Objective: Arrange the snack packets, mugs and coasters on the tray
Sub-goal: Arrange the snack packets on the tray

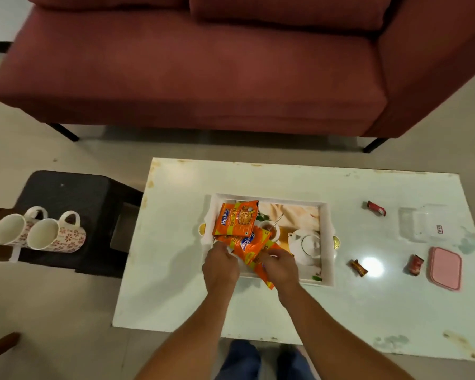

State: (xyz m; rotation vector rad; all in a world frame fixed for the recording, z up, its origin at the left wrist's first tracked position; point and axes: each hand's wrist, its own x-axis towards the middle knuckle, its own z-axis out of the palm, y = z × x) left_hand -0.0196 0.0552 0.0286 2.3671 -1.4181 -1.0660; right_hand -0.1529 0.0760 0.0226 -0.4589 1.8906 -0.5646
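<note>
We read "Kurkure" on the blue badge of the top orange packet (237, 218), mid-frame, and "50% EXTRA" beside it. Just below, the second orange packet (249, 244) shows the same Kurkure badge, turned round. Far right, the red label (440, 229) on the clear box (418, 222) is too small for us to read.

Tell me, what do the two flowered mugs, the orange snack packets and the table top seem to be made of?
The flowered mugs look like glazed ceramic: smooth white insides, printed red flowers. The orange snack packets look like thin glossy plastic film, crinkled and shiny. The table top is hard, polished and white, perhaps marble or laminate; it mirrors a bright light.
</note>
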